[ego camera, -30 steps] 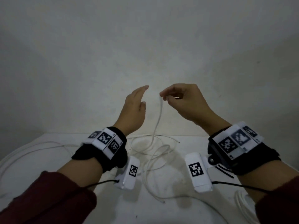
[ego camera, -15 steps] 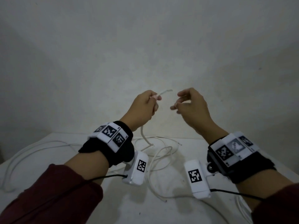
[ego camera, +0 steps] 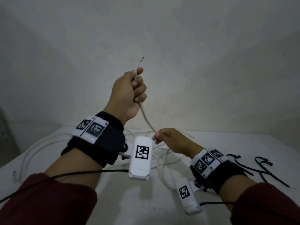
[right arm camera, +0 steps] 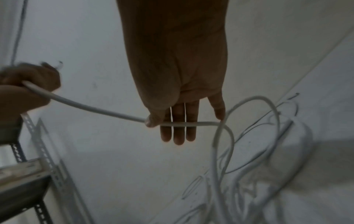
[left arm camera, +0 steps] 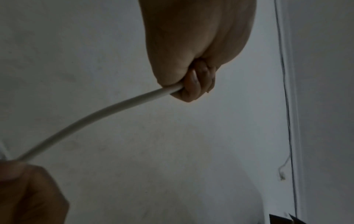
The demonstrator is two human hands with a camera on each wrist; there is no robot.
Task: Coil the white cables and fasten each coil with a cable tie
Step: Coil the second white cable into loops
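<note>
My left hand [ego camera: 135, 88] is raised in a fist round a white cable [ego camera: 146, 118], whose stripped end [ego camera: 140, 61] sticks up above the thumb. From the fist [left arm camera: 193, 86] the cable [left arm camera: 95, 115] slopes down to my right hand [ego camera: 160, 136], low over the table. There the thumb [right arm camera: 153, 119] pinches the cable [right arm camera: 91, 108] against straight fingers [right arm camera: 178, 133]. Past the right hand, the cable drops into loose loops [right arm camera: 249, 166] on the table. Several black cable ties [ego camera: 259, 166] lie on the table at the right.
The white table [ego camera: 113, 200] stands against a plain wall. Another white cable [ego camera: 32, 151] curves along its left side. A slotted metal rack [right arm camera: 28, 174] stands to the left of the table.
My left hand took the cable's end from the right hand and rose with it in a fist. My right hand dropped toward the table and now pinches the cable lower down.
</note>
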